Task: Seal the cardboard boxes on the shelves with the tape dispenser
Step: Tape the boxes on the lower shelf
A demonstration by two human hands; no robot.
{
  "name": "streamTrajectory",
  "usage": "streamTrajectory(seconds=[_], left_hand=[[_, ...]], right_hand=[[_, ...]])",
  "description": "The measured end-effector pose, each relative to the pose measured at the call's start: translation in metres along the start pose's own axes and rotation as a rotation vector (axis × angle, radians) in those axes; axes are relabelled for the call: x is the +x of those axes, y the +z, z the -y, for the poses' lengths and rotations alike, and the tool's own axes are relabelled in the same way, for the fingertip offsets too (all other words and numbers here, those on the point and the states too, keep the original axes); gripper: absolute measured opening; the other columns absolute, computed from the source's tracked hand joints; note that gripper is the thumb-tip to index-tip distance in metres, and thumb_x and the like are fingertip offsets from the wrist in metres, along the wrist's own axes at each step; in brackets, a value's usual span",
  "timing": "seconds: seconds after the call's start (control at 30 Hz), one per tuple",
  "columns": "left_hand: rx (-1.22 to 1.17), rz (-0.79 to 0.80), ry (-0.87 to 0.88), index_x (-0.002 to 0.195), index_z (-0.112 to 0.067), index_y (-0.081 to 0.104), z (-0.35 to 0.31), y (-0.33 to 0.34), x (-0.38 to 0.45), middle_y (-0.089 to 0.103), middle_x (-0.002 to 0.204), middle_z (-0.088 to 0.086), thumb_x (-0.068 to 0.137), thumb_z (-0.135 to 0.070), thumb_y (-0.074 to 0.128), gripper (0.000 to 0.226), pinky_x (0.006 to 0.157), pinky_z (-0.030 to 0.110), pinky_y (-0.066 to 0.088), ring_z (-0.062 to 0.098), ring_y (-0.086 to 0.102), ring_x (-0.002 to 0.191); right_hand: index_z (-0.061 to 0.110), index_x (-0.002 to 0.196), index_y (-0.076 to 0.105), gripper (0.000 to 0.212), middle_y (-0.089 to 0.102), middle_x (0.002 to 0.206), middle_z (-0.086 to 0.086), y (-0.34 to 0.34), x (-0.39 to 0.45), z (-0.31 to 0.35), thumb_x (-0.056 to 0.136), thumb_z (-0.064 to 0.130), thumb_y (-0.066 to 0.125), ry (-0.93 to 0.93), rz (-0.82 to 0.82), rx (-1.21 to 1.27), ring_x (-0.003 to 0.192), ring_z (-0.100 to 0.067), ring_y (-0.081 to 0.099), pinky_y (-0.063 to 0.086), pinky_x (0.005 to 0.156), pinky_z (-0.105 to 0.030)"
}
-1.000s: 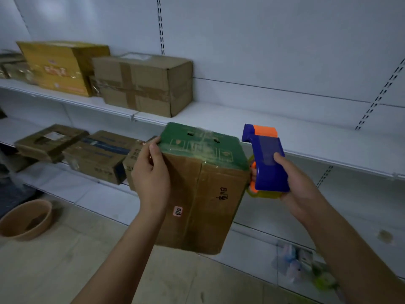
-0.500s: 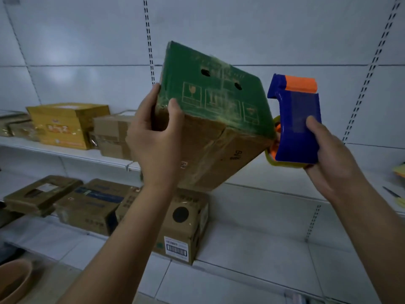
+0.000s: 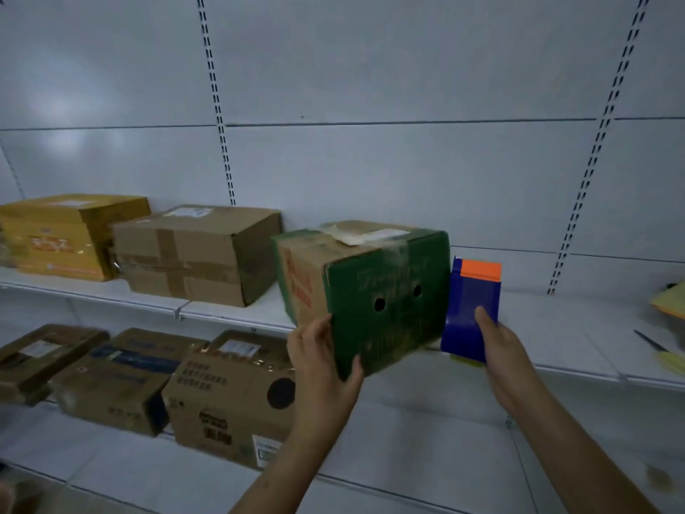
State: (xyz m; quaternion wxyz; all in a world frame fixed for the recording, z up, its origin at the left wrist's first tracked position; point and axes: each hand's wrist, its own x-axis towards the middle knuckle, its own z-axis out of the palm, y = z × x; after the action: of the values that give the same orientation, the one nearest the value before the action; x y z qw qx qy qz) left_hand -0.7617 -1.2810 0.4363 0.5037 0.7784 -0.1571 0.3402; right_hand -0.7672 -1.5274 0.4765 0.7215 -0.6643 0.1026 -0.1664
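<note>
Green-faced cardboard box (image 3: 385, 302) at the front edge of the upper shelf (image 3: 556, 328), right of a taped brown box (image 3: 196, 254). The left hand (image 3: 322, 361) grasps its lower left corner. Just right of the box, the right hand (image 3: 504, 350) grips the blue-and-orange tape dispenser (image 3: 470, 309), held upright.

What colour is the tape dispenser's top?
Orange, on a blue dispenser; head view.
</note>
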Motion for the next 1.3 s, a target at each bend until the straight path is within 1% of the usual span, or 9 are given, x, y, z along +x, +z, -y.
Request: streamTrajectory(seconds=[0.1,0.23,0.33,0.43,0.67,0.93,1.03,1.2,1.3], left_hand=[[-0.044,0.240,-0.048,0.148,-0.045,0.018,0.009,0.008,0.011,0.025,0.144,-0.015,0.084,-0.027,0.078,0.090,0.106,0.020,0.045,-0.006,0.036,0.133],[0.038,0.489,0.067,0.151,-0.048,0.020,0.002,0.015,0.039,0.021,0.146,-0.031,0.089,-0.047,0.069,0.079,0.106,0.027,0.048,-0.008,0.036,0.133],[0.270,0.378,0.313,0.153,-0.039,0.025,0.004,0.021,0.077,0.017,0.154,-0.019,0.086,-0.062,0.063,0.080,0.118,0.037,0.029,-0.004,0.017,0.142],[0.421,0.384,0.375,0.157,-0.031,0.022,0.010,0.031,0.116,0.021,0.161,-0.008,0.082,-0.079,0.055,0.095,0.125,0.046,0.009,0.009,0.014,0.150],[0.530,0.300,0.291,0.143,-0.030,0.045,0.022,0.067,0.137,0.044,0.143,-0.010,0.074,-0.089,0.049,0.091,0.123,0.050,0.010,0.013,0.034,0.139],[0.628,0.231,0.214,0.142,-0.026,0.046,0.052,0.065,0.164,0.045,0.144,-0.004,0.075,-0.088,0.047,0.091,0.119,0.063,0.015,0.019,0.034,0.139],[0.659,0.219,0.189,0.143,-0.026,0.045,0.064,0.062,0.174,0.044,0.144,-0.003,0.076,-0.087,0.048,0.091,0.118,0.066,0.014,0.021,0.033,0.140],[0.700,0.203,0.166,0.143,-0.026,0.044,0.080,0.061,0.187,0.043,0.144,-0.002,0.077,-0.087,0.046,0.090,0.116,0.069,0.014,0.022,0.033,0.139],[0.704,0.206,0.153,0.145,-0.027,0.042,0.088,0.060,0.194,0.042,0.145,-0.002,0.078,-0.085,0.047,0.089,0.116,0.070,0.012,0.022,0.032,0.140]], right_hand=[[0.020,0.105,0.062,0.033,0.070,0.098,-0.006,-0.005,0.018,-0.001,0.098,0.047,0.045,0.032,-0.042,0.057,0.088,-0.022,0.066,0.053,0.079,-0.037],[0.018,0.112,0.061,0.041,0.069,0.104,-0.012,-0.010,0.036,-0.001,0.096,0.052,0.045,-0.013,-0.124,0.004,0.094,-0.030,0.066,0.053,0.086,-0.043],[0.017,0.120,0.058,0.044,0.067,0.102,-0.006,-0.007,0.045,-0.001,0.098,0.051,0.041,-0.075,-0.121,0.011,0.090,-0.019,0.064,0.049,0.071,-0.031],[0.015,0.124,0.057,0.052,0.066,0.106,-0.006,0.004,0.055,0.000,0.095,0.054,0.040,-0.096,-0.072,0.014,0.092,-0.015,0.063,0.045,0.066,-0.025],[0.011,0.131,0.054,0.053,0.065,0.114,-0.010,0.038,0.105,-0.004,0.097,0.050,0.043,-0.046,-0.039,0.121,0.092,-0.014,0.063,0.048,0.069,-0.025],[0.021,0.115,0.055,0.031,0.066,0.101,0.000,0.087,0.155,-0.008,0.099,0.046,0.047,0.023,0.049,0.219,0.088,-0.013,0.063,0.049,0.074,-0.027],[0.026,0.105,0.058,0.043,0.067,0.100,0.003,0.103,0.167,-0.008,0.080,0.061,0.054,0.026,0.103,0.240,0.089,-0.012,0.064,0.050,0.077,-0.027],[0.021,0.121,0.054,0.039,0.067,0.103,0.002,0.124,0.195,-0.020,0.096,0.050,0.047,0.051,0.124,0.238,0.094,-0.015,0.064,0.050,0.088,-0.033],[0.024,0.123,0.053,0.045,0.066,0.106,0.001,0.135,0.208,-0.025,0.091,0.056,0.050,0.065,0.135,0.235,0.098,-0.017,0.063,0.049,0.096,-0.038]])
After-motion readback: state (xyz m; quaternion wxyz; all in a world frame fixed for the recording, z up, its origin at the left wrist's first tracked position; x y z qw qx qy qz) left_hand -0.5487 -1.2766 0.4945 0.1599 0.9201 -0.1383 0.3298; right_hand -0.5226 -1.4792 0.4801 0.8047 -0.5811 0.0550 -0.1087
